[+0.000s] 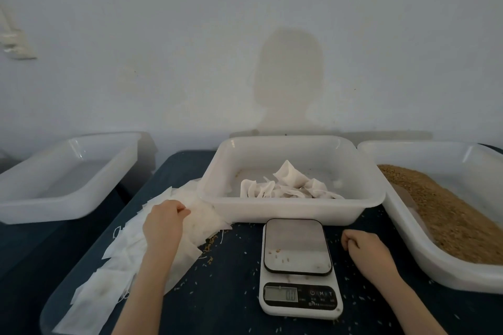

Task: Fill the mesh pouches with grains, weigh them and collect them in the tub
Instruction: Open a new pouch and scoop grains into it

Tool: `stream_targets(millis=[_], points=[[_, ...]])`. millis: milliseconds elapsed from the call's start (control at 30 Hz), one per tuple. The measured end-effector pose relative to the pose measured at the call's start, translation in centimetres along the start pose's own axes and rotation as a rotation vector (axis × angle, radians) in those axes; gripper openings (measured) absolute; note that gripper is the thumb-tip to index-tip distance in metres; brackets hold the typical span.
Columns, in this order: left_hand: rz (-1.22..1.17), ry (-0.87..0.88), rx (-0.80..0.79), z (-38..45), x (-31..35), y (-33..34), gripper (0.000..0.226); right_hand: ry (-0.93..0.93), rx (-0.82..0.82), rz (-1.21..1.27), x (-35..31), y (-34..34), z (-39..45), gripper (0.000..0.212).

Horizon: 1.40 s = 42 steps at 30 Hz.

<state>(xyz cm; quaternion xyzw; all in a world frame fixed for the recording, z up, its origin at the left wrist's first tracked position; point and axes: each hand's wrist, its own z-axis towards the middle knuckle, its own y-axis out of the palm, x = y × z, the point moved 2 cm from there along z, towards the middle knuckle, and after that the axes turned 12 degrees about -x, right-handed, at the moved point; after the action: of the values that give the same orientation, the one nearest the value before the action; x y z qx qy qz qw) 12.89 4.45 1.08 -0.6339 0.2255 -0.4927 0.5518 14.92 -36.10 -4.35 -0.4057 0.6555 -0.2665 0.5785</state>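
Note:
A heap of flat white mesh pouches [122, 255] lies on the dark table at the left. My left hand [163, 221] rests on this heap, its fingertips pinching the top pouch near the middle tub. The middle white tub [296, 212] holds several filled, crumpled pouches [288, 183]. In front of it stands a white digital scale [298, 266] with a few loose grains on its plate. My right hand [363, 246] lies on the table to the right of the scale, fingers curled into a fist with nothing visible in it. A white tub [435, 261] at the right holds brown grains [449, 215].
Another white tub [62, 207] stands at the far left, with nothing seen inside. Loose grains are scattered over the dark table [234, 294] around the scale. A pale wall rises close behind the tubs.

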Motion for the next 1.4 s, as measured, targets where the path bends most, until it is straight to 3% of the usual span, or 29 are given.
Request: stream_targets(millis=[200,333,433,633,767,1033,1100,1300,1400], points=[[-0.156,0.133,-0.124,0.2,-0.4,0.7,0.013,-0.007,0.001,-0.002,0.0,0.0,-0.1,0.035],[-0.131,0.085,-0.120,0.0,-0.3,0.5,0.025,-0.004,0.001,-0.002,0.0,0.0,-0.2,0.034],[-0.121,0.082,-0.112,-0.3,0.2,-0.2,0.017,-0.002,-0.005,-0.002,-0.1,-0.1,-0.3,0.034],[-0.296,0.128,0.086,-0.6,0.3,-1.9,0.006,-0.004,-0.007,-0.010,-0.2,-0.1,-0.3,0.034],[-0.350,0.137,-0.135,-0.2,0.0,-0.7,0.016,-0.003,-0.009,-0.004,-0.2,-0.2,-0.4,0.035],[-0.517,0.104,-0.331,-0.6,-1.1,0.1,0.024,-0.009,0.007,0.000,-0.2,-0.1,-0.4,0.035],[-0.532,0.104,-0.265,-0.8,-1.0,-0.7,0.023,0.000,0.002,-0.006,-0.2,-0.1,-0.4,0.035],[-0.413,0.139,0.268,-1.5,-0.4,-5.5,0.016,-0.003,0.000,-0.013,-0.2,-0.1,-0.4,0.036],[-0.475,0.150,0.366,-1.6,-0.2,-6.6,0.018,-0.009,0.003,-0.029,-0.3,0.0,-0.5,0.035]])
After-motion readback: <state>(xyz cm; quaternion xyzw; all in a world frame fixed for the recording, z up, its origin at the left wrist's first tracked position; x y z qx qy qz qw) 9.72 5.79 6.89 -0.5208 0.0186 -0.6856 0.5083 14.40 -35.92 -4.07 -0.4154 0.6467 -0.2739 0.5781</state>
